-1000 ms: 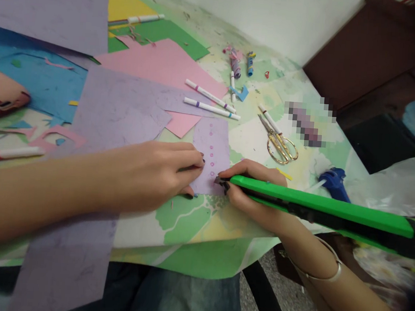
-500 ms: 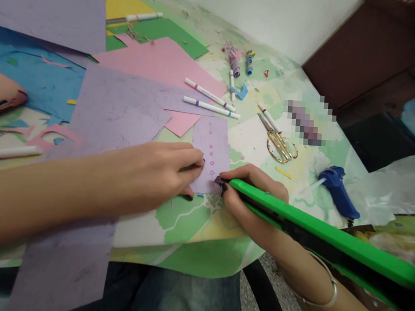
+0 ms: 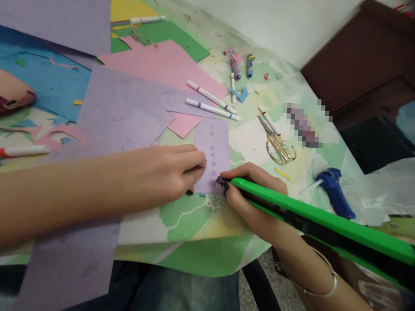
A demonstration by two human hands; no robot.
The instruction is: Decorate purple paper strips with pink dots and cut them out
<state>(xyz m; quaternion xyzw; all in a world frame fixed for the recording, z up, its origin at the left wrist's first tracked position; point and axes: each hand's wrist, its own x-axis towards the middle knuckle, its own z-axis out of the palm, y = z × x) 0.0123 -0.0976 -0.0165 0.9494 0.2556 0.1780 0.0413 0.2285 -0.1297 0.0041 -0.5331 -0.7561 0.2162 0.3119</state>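
A small purple paper piece [image 3: 220, 140] with a column of tiny pink rings lies on the table in front of me. My left hand [image 3: 174, 170] has its fingers bent together on this piece's left edge and holds it; part of the grip is hidden. From the right, my right hand [image 3: 258, 192] grips a long green-and-black box cutter [image 3: 310, 215] close to its front end. Its dark tip is at the lower right part of the purple piece, beside the lowest ring. The cutter's rear end reaches out toward the right edge of the view.
Gold-handled scissors [image 3: 280, 144] and a blue glue gun [image 3: 336, 190] lie to the right. White markers [image 3: 212, 109] rest beyond the hands. Large purple sheets [image 3: 126, 97], a pink sheet [image 3: 160, 62] and scraps spread left. Small rolled paper figures [image 3: 249, 66] are farther back.
Both hands stay almost in place on the purple piece. The cutter's rear end has dipped slightly, and the whole view has shifted a little.
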